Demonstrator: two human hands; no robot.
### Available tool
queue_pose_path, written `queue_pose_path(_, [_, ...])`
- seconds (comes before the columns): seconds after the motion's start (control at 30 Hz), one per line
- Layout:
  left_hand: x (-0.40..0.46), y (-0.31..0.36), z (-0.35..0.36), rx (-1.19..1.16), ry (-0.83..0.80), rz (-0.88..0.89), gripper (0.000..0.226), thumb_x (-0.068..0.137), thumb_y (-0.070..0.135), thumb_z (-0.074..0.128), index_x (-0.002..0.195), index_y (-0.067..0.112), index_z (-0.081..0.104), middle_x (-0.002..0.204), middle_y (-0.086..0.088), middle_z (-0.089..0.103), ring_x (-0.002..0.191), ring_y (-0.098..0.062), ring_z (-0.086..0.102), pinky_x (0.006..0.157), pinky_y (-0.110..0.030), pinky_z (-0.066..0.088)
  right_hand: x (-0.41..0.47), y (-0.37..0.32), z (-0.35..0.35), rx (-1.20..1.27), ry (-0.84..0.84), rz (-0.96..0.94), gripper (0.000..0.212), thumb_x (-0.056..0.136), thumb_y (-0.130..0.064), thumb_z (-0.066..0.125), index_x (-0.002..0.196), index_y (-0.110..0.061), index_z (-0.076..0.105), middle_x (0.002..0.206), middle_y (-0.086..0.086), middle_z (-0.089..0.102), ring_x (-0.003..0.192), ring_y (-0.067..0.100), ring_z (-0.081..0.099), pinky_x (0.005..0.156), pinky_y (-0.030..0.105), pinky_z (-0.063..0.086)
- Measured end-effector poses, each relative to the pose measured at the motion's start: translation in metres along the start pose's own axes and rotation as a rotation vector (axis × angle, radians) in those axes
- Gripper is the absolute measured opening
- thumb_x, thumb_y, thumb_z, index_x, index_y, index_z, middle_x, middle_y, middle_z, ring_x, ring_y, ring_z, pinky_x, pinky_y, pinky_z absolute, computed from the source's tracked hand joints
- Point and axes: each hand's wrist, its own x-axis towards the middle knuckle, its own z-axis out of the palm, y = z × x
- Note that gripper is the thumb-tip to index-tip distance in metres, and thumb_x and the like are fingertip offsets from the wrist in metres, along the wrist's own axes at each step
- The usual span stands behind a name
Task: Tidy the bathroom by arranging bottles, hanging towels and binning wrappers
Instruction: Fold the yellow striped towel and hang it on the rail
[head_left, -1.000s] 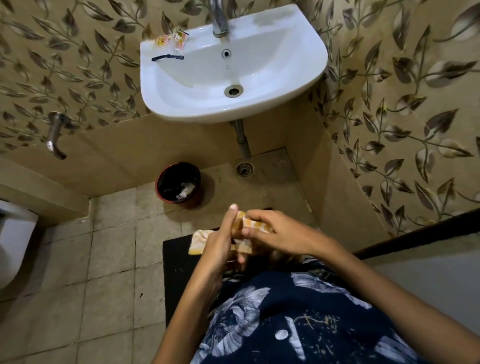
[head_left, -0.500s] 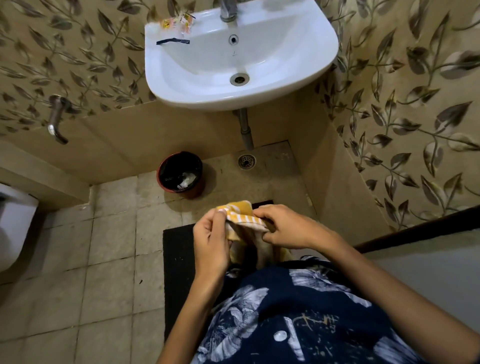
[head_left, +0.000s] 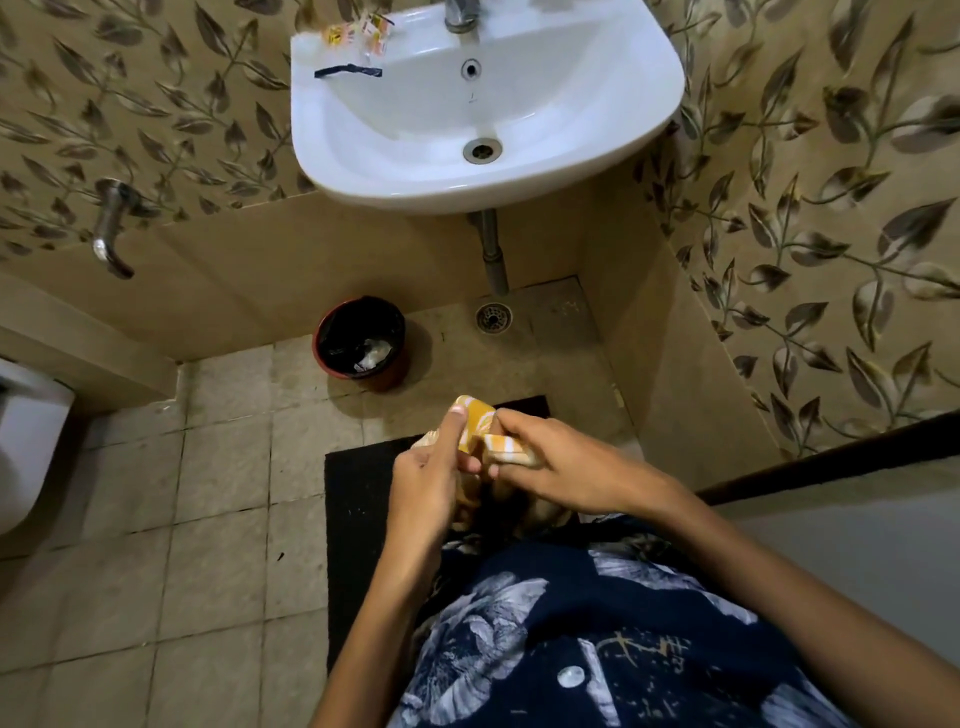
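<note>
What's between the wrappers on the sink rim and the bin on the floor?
Nothing visible. The small yellow and white wrappers lie on the white ceramic sink rim's back left corner; the round red bin with a black liner stands open below. Both hands grip the yellow and white striped towel.

One towel (head_left: 475, 423), two hands; beyond towel: one bin (head_left: 361, 338), one sink (head_left: 519, 187), two wrappers (head_left: 358, 34) on its rim.
</note>
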Motion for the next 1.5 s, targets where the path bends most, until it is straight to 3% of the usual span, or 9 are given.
queue_pose_path(0.23, [0.003, -0.001, 0.0, -0.027, -0.133, -0.015, 0.051, 0.093, 0.019, 0.045, 0.044, 0.016, 0.058, 0.039, 0.002, 0.051, 0.036, -0.008, 0.043, 0.044, -0.023, 0.035, 0.002, -0.002, -0.001, 0.096, 0.036, -0.037, 0.01, 0.087, -0.024, 0.064, 0.093, -0.023, 0.056, 0.089, -0.006, 0.064, 0.079, 0.008, 0.059, 0.072, 0.034, 0.051])
queue_pose_path(0.4, [0.003, -0.002, 0.003, -0.134, -0.08, 0.217, 0.045, 0.093, 0.011, 0.044, 0.053, 0.016, 0.064, 0.049, 0.001, 0.06, 0.044, -0.006, 0.05, 0.045, -0.02, 0.041, 0.006, 0.007, -0.008, -0.024, 0.059, 0.018, 0.018, 0.081, -0.024, 0.071, 0.086, -0.024, 0.054, 0.076, -0.014, 0.057, 0.068, 0.001, 0.052, 0.06, 0.019, 0.037])
queue_pose_path(0.63, [-0.003, 0.016, -0.001, -0.312, 0.077, 0.384, 0.039, 0.096, 0.017, 0.044, 0.058, 0.01, 0.052, 0.043, 0.007, 0.048, 0.039, -0.001, 0.041, 0.038, -0.013, 0.034, -0.001, 0.025, -0.014, -0.195, -0.168, 0.249, 0.023, 0.092, -0.039, 0.054, 0.081, -0.019, 0.054, 0.081, -0.001, 0.059, 0.073, 0.014, 0.054, 0.065, 0.031, 0.039])
queue_pose_path(0.73, [-0.005, 0.017, -0.001, -0.261, 0.128, 0.293, 0.046, 0.092, 0.035, 0.05, 0.055, 0.008, 0.055, 0.038, 0.004, 0.044, 0.034, -0.003, 0.038, 0.036, -0.013, 0.031, -0.003, 0.018, -0.012, -0.15, -0.104, 0.183, 0.03, 0.099, -0.039, 0.04, 0.07, -0.034, 0.04, 0.068, -0.009, 0.046, 0.062, 0.006, 0.044, 0.06, 0.028, 0.033])
queue_pose_path(0.87, [-0.004, 0.011, 0.0, -0.085, 0.099, 0.138, 0.052, 0.077, 0.05, 0.064, 0.04, 0.013, 0.057, 0.046, -0.01, 0.049, 0.041, -0.012, 0.042, 0.045, -0.019, 0.036, -0.002, 0.006, -0.01, -0.071, 0.048, 0.066, 0.02, 0.098, -0.045, 0.036, 0.08, -0.042, 0.042, 0.076, -0.014, 0.052, 0.073, -0.001, 0.051, 0.067, 0.025, 0.039])
queue_pose_path(1.03, [-0.01, 0.012, 0.005, 0.063, -0.143, -0.002, 0.055, 0.083, 0.057, 0.05, 0.052, 0.012, 0.062, 0.051, -0.009, 0.054, 0.041, -0.014, 0.046, 0.036, -0.016, 0.033, -0.005, -0.012, -0.009, -0.08, 0.022, -0.053, 0.018, 0.099, -0.037, 0.042, 0.111, -0.028, 0.052, 0.097, -0.007, 0.061, 0.088, 0.008, 0.059, 0.075, 0.032, 0.049])
queue_pose_path(1.23, [-0.011, 0.003, 0.002, 0.025, -0.234, -0.002, 0.05, 0.094, 0.019, 0.039, 0.047, 0.018, 0.057, 0.041, 0.002, 0.048, 0.037, -0.008, 0.041, 0.038, -0.016, 0.031, -0.011, -0.021, -0.009, -0.11, -0.064, -0.028, 0.013, 0.096, -0.035, 0.05, 0.096, -0.023, 0.045, 0.074, -0.01, 0.057, 0.062, 0.003, 0.053, 0.058, 0.024, 0.042])
queue_pose_path(1.4, [-0.014, -0.007, 0.001, -0.031, -0.042, 0.153, 0.05, 0.091, 0.017, 0.044, 0.042, 0.019, 0.055, 0.041, 0.003, 0.046, 0.037, -0.006, 0.036, 0.04, -0.021, 0.028, -0.006, -0.02, -0.009, -0.13, -0.034, -0.026, 0.013, 0.094, -0.018, 0.055, 0.1, -0.022, 0.045, 0.089, -0.012, 0.054, 0.073, 0.0, 0.05, 0.064, 0.02, 0.04])
queue_pose_path(1.5, [-0.021, -0.008, 0.002, -0.129, 0.047, 0.284, 0.053, 0.094, 0.011, 0.043, 0.042, 0.019, 0.054, 0.04, 0.007, 0.048, 0.037, -0.002, 0.04, 0.039, -0.017, 0.032, -0.006, -0.008, -0.008, -0.227, 0.005, 0.039, 0.024, 0.083, -0.003, 0.056, 0.09, -0.022, 0.043, 0.089, -0.006, 0.053, 0.079, 0.013, 0.051, 0.067, 0.032, 0.042])
